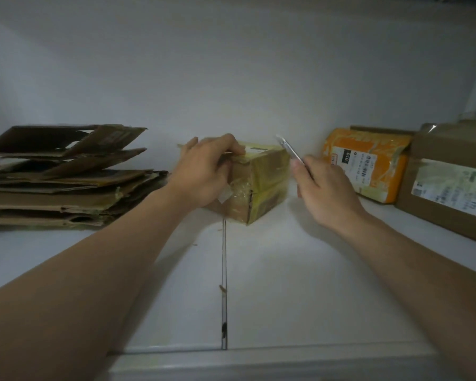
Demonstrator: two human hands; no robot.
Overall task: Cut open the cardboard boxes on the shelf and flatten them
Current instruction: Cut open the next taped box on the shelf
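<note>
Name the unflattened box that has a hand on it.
The small yellow-taped box in the middle, gripped by the left hand; the orange box and brown box at right stand untouched.

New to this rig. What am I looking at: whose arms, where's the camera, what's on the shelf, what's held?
No machine: one picture, from a wide-angle camera on a person's head, looking down at their bare arms. The left hand grips a small taped cardboard box standing on the shelf. The right hand holds a utility knife, raised beside the box's upper right edge. At left lies a stack of flattened cardboard; at right stand an orange-taped parcel and a larger brown box.
</note>
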